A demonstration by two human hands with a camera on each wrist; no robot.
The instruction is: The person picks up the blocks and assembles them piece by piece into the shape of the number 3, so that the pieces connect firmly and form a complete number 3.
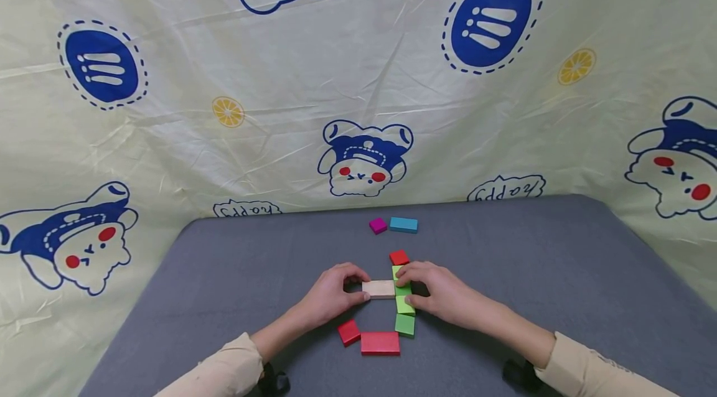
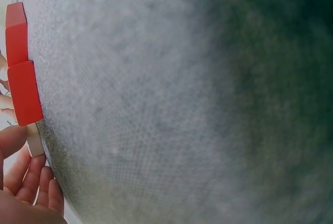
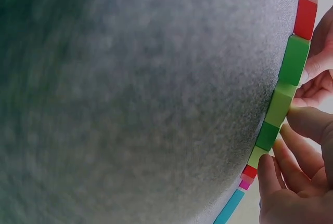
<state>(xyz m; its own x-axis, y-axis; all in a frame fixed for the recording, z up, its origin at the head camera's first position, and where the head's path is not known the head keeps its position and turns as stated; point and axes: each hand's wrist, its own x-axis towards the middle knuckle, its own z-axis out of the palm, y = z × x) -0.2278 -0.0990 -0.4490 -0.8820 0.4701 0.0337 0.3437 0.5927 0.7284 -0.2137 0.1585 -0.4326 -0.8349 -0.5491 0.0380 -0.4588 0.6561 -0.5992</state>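
A pale wooden block (image 1: 378,289) lies flat between the two hands. At its left end, my left hand (image 1: 334,291) pinches it with thumb and fingers; the left wrist view shows the thumb over this pale block (image 2: 35,142). Its other end meets a column of green blocks. Over that column's middle, my right hand (image 1: 442,291) holds the blocks between thumb and fingertips. The thumb is at a light green block (image 1: 406,305), and the fingers partly cover a dark green block (image 1: 403,290) and another light green block (image 1: 396,270).
A green block (image 1: 405,325) and a red block (image 1: 399,257) end the column near and far. Nearest me lie a red rectangular block (image 1: 380,343) and a tilted red block (image 1: 349,332). Farther back are a magenta block (image 1: 378,226) and a blue block (image 1: 404,224) on the grey tabletop (image 1: 252,272).
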